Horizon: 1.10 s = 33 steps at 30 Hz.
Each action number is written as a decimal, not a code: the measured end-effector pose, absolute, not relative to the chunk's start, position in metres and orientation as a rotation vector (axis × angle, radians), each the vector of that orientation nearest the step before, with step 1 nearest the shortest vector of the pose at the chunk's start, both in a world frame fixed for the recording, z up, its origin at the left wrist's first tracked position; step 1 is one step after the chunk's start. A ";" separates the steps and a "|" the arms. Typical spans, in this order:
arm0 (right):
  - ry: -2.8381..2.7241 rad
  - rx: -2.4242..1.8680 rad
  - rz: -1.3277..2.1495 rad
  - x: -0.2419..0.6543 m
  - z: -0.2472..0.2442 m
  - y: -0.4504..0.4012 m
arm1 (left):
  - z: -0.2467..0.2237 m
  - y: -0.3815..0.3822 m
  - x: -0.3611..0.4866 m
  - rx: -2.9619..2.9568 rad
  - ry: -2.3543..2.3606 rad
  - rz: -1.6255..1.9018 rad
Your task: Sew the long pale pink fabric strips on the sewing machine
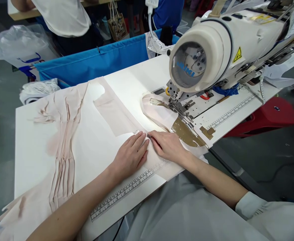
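My left hand lies flat on a pale pink fabric piece, its fingers stretched out near the piece's right end. Close beside those fingertips, my right hand is closed in a pinch at the fabric edge. A small dark tip shows at its fingers, too little to name. Just beyond the right hand, white fabric curves around the sewing machine's needle area, next to a shiny brown plate. Pleated pale pink fabric is spread left of my left arm.
The white sewing machine stands at the right of the white table. Printed ruler scales run along the front edge. A blue cloth trough borders the back. A red stool is at right; other people sit behind.
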State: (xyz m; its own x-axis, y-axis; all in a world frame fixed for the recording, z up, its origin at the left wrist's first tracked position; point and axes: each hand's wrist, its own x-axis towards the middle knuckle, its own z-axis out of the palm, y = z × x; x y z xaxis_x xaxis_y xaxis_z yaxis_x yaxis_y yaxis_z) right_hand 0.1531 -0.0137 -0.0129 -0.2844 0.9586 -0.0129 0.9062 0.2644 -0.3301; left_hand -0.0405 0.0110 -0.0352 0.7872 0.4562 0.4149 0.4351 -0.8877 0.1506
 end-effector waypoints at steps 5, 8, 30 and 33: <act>-2.390 -1.721 0.371 0.156 -0.012 -0.016 | -0.033 0.011 -0.040 2.924 0.763 0.644; -2.394 -1.711 0.350 0.162 -0.011 -0.023 | -0.032 0.011 -0.041 2.932 0.777 0.617; -2.255 -1.659 0.356 0.173 -0.022 -0.034 | -0.033 0.011 -0.043 3.065 0.677 0.518; -2.291 -1.666 0.342 0.171 -0.022 -0.033 | -0.032 0.010 -0.043 3.069 0.678 0.539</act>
State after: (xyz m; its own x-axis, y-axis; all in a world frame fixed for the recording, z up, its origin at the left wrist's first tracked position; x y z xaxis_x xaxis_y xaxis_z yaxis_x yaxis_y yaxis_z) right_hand 0.1714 -0.0333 -0.0225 -0.2908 0.9524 0.0918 0.8842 0.3042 -0.3546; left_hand -0.0425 0.0102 -0.0318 0.8526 0.4011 0.3350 0.4169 -0.9086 0.0267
